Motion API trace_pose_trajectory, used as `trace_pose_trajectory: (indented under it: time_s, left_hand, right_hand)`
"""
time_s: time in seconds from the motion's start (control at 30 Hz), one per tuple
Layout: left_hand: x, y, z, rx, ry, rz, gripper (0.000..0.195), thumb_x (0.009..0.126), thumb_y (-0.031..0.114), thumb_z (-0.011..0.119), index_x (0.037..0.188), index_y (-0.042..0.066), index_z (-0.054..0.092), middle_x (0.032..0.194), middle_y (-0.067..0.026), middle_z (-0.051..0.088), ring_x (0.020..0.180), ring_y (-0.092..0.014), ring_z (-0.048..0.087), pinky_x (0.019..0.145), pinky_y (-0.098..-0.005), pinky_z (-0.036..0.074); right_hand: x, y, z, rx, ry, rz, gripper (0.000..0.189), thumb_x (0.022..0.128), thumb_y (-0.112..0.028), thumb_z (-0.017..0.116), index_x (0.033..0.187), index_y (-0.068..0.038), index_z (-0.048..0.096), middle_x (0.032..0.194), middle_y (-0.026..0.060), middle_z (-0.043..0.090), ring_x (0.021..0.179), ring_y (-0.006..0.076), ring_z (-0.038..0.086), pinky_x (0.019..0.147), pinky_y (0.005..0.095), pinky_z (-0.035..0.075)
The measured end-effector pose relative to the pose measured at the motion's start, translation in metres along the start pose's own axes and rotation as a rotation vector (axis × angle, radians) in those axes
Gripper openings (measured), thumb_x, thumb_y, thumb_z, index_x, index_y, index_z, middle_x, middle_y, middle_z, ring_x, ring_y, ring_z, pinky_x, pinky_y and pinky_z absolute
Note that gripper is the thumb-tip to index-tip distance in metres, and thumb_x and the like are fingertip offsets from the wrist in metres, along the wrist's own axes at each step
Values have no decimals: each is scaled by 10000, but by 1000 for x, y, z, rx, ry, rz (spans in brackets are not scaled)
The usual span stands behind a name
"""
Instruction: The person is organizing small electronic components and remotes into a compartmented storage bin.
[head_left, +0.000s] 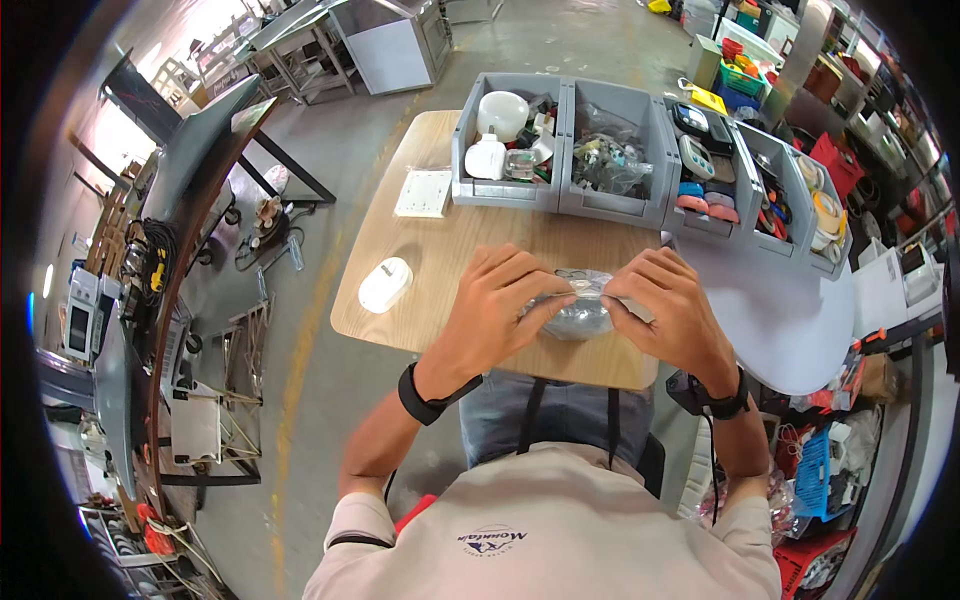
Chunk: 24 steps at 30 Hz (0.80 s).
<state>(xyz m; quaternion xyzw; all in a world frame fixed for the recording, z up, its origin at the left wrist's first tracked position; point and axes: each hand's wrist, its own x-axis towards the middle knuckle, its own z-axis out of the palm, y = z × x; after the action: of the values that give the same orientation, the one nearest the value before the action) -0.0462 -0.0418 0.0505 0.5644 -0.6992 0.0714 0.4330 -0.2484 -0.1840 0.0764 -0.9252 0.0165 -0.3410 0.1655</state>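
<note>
Between my two hands, over the front of the wooden table (442, 330), is a clear plastic bag (577, 322). My left hand (506, 300) pinches the bag's left side between thumb and fingers. On the right side, my right hand (660, 300) grips its upper edge in the same way. What the bag holds cannot be made out. A white rounded plastic device (385, 285) lies on the table to the left of my hands. Farther back, a white rectangular socket panel (424, 193) lies beside the grey bins.
A row of grey plastic bins (506, 195) lines the table's back, holding plugs, bagged small parts, meters and tape rolls. A white rounded tabletop (787, 322) adjoins on the right. A long workbench (169, 352) stands at the left; a blue basket (817, 480) sits low at the right.
</note>
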Motion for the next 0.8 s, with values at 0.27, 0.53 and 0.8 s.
trace_pose_trajectory:
  time_s: [0.27,0.53,0.8]
  left_hand:
    - [0,-3,-14,34,-24,-37,178,770,73,841,937,88,781,879,-43,699,838,-244,631,804,-368,468]
    - [-6,-9,-14,-33,12,-126,173,786,40,824,952,78,791,873,-56,698,833,-252,629,776,-376,483]
    - [-7,-10,-18,-48,-31,-145,186,812,-14,817,993,19,790,904,-96,713,820,-231,651,733,-333,507]
  right_hand:
    - [-9,4,1,0,40,40,123,815,-55,763,899,-49,674,896,66,681,843,257,637,766,374,481]
    - [-15,10,-1,19,56,-12,119,843,-81,769,903,-61,668,881,67,658,856,264,635,766,383,483]
    - [-22,15,-6,34,90,28,134,845,-98,779,870,-56,654,860,77,654,845,273,630,763,384,487]
